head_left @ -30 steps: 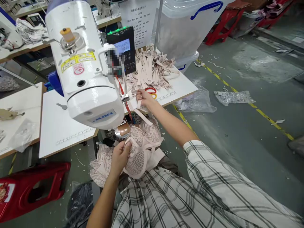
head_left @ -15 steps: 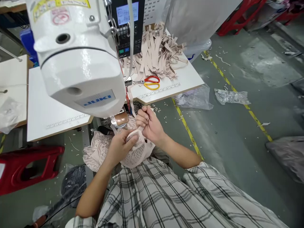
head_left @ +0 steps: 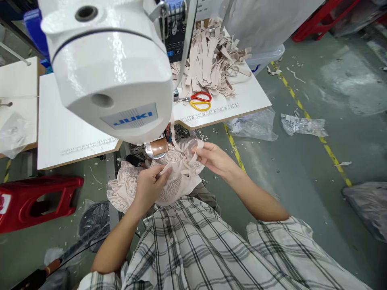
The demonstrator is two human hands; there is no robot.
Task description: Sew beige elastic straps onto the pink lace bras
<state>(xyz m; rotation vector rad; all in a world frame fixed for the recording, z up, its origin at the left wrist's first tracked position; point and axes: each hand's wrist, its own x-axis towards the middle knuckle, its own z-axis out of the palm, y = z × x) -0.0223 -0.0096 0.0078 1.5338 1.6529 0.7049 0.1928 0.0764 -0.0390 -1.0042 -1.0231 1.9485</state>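
A beige lace bra (head_left: 173,189) hangs below the sewing machine's head, above my lap. My left hand (head_left: 151,183) pinches its edge between thumb and fingers. To the right, my right hand (head_left: 213,157) is closed on a looped beige strap (head_left: 195,147), pulled away from the bra. More lace fabric (head_left: 123,185) bunches left of my left hand. Just above the bra sits the machine's brown and metal work plate (head_left: 159,147), partly covered by the white sewing machine head (head_left: 117,84).
Scissors with red and yellow handles (head_left: 201,100) lie on the white table (head_left: 254,96), before a heap of beige strips (head_left: 208,60). A red stool (head_left: 42,201) stands at the left. Plastic bags (head_left: 254,125) lie on the floor at the right.
My right hand has moved right, away from my left hand, drawing out a strap loop that now shows. My left hand keeps its hold. The whole view has shifted slightly.
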